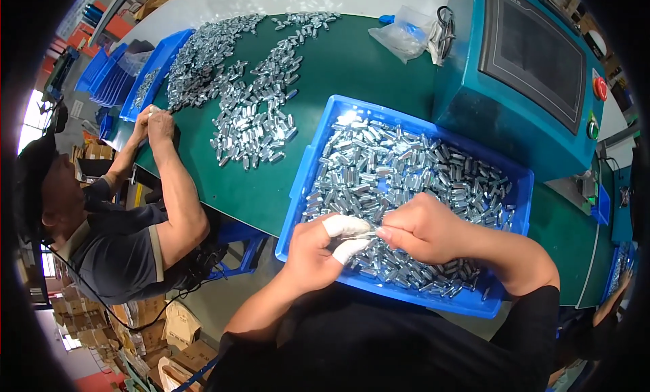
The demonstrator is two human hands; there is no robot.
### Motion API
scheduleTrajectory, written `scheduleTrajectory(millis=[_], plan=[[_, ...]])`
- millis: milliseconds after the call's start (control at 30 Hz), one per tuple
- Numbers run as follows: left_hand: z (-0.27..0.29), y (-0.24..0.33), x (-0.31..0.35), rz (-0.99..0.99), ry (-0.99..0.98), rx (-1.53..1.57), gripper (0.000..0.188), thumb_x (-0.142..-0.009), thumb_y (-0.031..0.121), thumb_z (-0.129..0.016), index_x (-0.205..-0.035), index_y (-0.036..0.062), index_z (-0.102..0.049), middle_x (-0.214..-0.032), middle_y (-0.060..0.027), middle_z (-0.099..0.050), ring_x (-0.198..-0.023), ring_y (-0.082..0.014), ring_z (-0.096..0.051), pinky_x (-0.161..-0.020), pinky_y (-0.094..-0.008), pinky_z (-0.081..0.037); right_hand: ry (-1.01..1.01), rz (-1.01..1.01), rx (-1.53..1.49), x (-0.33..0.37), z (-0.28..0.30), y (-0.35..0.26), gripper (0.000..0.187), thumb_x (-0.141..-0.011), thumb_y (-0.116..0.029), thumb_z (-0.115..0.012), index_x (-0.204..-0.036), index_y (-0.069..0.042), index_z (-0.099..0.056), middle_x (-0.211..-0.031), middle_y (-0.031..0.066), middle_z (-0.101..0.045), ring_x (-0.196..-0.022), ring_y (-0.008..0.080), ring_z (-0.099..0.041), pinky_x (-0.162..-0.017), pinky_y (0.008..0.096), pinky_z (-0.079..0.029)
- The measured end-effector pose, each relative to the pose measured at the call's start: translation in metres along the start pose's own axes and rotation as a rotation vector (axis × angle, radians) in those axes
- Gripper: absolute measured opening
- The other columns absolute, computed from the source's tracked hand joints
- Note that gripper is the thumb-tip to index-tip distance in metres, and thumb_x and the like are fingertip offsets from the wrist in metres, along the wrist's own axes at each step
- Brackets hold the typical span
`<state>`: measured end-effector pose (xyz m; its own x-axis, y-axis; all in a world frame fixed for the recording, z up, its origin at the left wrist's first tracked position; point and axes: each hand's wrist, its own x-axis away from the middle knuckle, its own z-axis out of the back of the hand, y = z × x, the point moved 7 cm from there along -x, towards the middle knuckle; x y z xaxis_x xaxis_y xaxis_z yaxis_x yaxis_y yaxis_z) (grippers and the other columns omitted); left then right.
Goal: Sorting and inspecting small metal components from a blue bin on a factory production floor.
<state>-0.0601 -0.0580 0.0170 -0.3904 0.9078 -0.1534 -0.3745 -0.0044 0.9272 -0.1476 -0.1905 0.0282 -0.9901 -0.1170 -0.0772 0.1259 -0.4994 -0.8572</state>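
Note:
My left hand and my right hand meet above the near part of a blue plastic bin. White coverings wrap the left thumb and index finger, which pinch together. The bare right thumb and index finger close at the same spot, almost touching the left fingertips. Whatever sits between the fingertips is too small and too covered to make out. Beneath both hands, the bin holds a thick layer of small shiny metal cylindrical pieces.
A teal machine with a dark screen and a red button stands at right. More metal pieces lie on the green tabletop. A co-worker works at left beside a long blue tray. A clear plastic bag lies at the back.

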Motion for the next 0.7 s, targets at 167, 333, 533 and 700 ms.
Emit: scheduleTrajectory(millis=[167,333,533,700], plan=[[0.000,-0.003,0.005,0.045,0.090,0.040,0.020,-0.085,0.000,-0.074,-0.105,-0.0020,-0.068,-0.086,-0.0106,-0.072,-0.075,-0.0166,-0.070,-0.067,-0.0268,-0.054,0.008,0.067,0.110,0.000,0.007,-0.004,0.032,-0.097,-0.016,-0.058,-0.067,-0.007,-0.058,-0.057,0.0087,-0.055,-0.053,0.0305,-0.057,-0.051,0.0404,-0.043],[-0.002,0.002,0.001,0.029,0.098,-0.069,0.020,-0.086,0.002,-0.075,-0.104,-0.0001,-0.068,-0.085,-0.0098,-0.071,-0.076,-0.0176,-0.070,-0.067,-0.0278,-0.053,0.022,0.092,0.206,0.000,0.006,-0.003,0.032,-0.096,-0.016,-0.060,-0.066,-0.007,-0.056,-0.056,0.0089,-0.053,-0.052,0.0303,-0.057,-0.050,0.0405,-0.042],[-0.004,0.004,-0.002,0.007,0.056,-0.089,0.017,-0.084,0.004,-0.076,-0.099,0.0014,-0.069,-0.084,-0.0098,-0.069,-0.075,-0.0192,-0.069,-0.066,-0.0289,-0.052,0.047,0.055,0.091,0.002,0.004,-0.005,0.033,-0.093,-0.020,-0.063,-0.065,-0.008,-0.053,-0.057,0.0120,-0.052,-0.053,0.0355,-0.056,-0.049,0.0444,-0.041],[0.004,-0.011,0.003,0.104,0.148,0.099,0.009,-0.096,0.008,-0.065,-0.096,-0.0002,-0.068,-0.074,-0.0065,-0.068,-0.061,-0.0137,-0.063,-0.056,-0.0273,-0.049,0.126,0.106,0.171,0.003,0.028,-0.012,0.029,-0.092,-0.015,-0.063,-0.065,-0.007,-0.055,-0.056,0.0100,-0.048,-0.052,0.0317,-0.052,-0.049,0.0396,-0.039]])
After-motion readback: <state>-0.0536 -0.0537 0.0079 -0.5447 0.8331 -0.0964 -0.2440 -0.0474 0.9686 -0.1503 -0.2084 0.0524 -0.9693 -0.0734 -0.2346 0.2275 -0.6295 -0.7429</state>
